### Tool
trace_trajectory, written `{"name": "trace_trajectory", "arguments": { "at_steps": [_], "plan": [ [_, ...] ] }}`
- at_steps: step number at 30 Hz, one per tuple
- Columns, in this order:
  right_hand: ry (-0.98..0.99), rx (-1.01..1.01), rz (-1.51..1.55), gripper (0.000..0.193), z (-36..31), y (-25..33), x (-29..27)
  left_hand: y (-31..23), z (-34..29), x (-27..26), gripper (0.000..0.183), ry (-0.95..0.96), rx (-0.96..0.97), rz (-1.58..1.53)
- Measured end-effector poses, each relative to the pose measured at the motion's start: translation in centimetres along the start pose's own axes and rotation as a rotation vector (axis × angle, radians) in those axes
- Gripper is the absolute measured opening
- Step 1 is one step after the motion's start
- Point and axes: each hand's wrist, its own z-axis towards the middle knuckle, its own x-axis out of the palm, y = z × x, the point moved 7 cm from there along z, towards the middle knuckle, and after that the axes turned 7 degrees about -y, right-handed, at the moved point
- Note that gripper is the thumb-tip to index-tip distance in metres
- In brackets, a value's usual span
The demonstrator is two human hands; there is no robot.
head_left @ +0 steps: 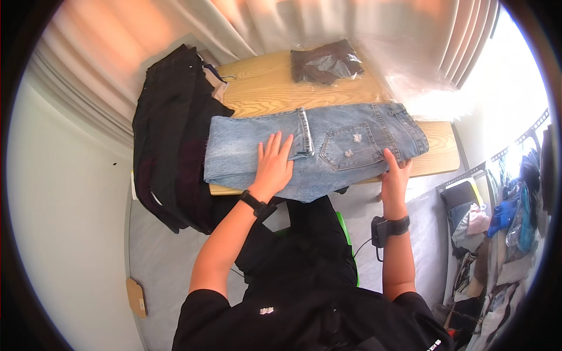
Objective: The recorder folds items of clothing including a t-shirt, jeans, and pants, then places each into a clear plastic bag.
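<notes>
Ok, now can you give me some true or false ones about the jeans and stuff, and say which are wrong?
1. The left hand lies on the blue jeans. True.
2. The jeans have no pocket showing. False: a pocket shows, with pale frayed spots.
3. Dark clothes lie left of the jeans. True.
4. The right hand touches the dark clothes. False: it is at the jeans, near the waistband.
5. A dark bundle in clear plastic sits on the wooden table. True.
6. Only one wrist wears a band. False: black bands are on both.
</notes>
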Motion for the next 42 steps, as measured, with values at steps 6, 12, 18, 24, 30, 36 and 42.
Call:
{"name": "trace_trajectory", "arguments": {
  "at_steps": [6,12,18,24,30,36,42],
  "plan": [
    [-0.03,-0.251,0.027,0.081,-0.6,1.1,1.7,-0.9,1.0,-1.1,0.047,0.052,0.225,-0.154],
    [-0.056,-0.255,0.03,0.077,-0.3,0.7,2.1,-1.5,-0.2,-1.0,0.042,0.037,0.234,-0.138],
    [-0.097,-0.374,-0.014,0.073,-1.4,1.6,3.2,2.4,-1.5,-6.6,0.044,-0.103,0.016,-0.12],
    [0.048,-0.705,-0.182,0.071,-7.0,6.2,9.9,10.3,-6.7,-8.6,0.038,-0.141,-0.223,0.081],
    [0.976,-1.296,-0.971,0.078,-18.8,1.6,24.5,16.5,-8.7,-10.5,0.063,-0.421,-0.729,-1.395],
    [1.354,-1.218,-1.123,0.061,-18.0,-8.4,22.9,18.5,-8.6,-9.9,0.055,-0.331,-0.818,-0.978],
    [0.875,-1.263,-1.266,0.06,-13.9,-5.7,20.0,18.7,-7.6,-9.8,0.046,-0.309,-0.62,-0.543]
  ]
}}
